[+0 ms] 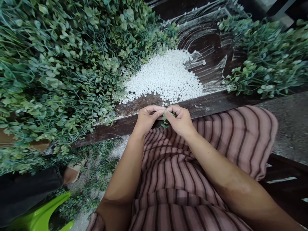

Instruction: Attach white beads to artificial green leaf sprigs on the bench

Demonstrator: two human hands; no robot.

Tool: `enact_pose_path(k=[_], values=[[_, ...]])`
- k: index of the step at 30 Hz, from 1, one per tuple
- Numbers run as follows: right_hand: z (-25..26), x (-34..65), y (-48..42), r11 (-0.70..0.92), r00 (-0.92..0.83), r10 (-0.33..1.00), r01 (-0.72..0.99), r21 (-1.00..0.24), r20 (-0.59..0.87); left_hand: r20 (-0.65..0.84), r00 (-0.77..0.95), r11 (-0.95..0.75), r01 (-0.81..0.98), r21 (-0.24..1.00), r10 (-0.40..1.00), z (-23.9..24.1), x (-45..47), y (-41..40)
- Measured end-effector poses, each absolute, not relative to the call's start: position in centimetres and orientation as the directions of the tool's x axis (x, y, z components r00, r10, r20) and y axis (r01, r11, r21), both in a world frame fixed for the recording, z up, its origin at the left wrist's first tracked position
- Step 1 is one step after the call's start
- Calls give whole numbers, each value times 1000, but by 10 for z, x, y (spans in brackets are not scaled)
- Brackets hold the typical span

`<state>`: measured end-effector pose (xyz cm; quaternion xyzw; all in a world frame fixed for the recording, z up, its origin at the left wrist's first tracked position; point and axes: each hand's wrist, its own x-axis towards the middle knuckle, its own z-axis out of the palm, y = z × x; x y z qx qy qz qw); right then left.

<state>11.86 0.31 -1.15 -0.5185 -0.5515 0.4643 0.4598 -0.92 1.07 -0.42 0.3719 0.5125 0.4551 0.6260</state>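
Over the table's front edge, my left hand (148, 117) and my right hand (181, 119) meet fingertip to fingertip. A small green leafy sprig (164, 122) is pinched between them, its leaves hanging below the fingers. The right hand's thumb and fingers close on the sprig; the left thumb and forefinger press together at its top. Whether a tiny piece sits in the left fingertips is too small to tell. Just beyond the hands lies a heap of small white beads (166, 77), with a small black piece (132, 92) near its left side.
A large mass of green foliage (60, 64) covers the left of the dark wooden table (207, 107). More leafy stems (269, 61) lie at right. Below left are a green plastic stool (40, 213), foliage on the floor, and another person's leg (31, 189) and sandalled foot.
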Motion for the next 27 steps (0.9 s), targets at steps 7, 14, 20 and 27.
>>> enact_pose_path(k=[7,14,20,27], values=[[-12,124,7,13,-98,995,50,-999,9,-194,-93,179,-146,973,977,-6,-5,3],[-4,123,6,144,68,988,-67,-987,139,-261,-170,246,-105,964,950,4,-8,-17],[21,130,1,208,-155,961,-137,-968,229,-395,-2,378,-280,882,919,6,0,-16],[16,141,1,-220,-66,975,-463,-859,-214,-405,-43,338,-473,813,913,3,1,-16]])
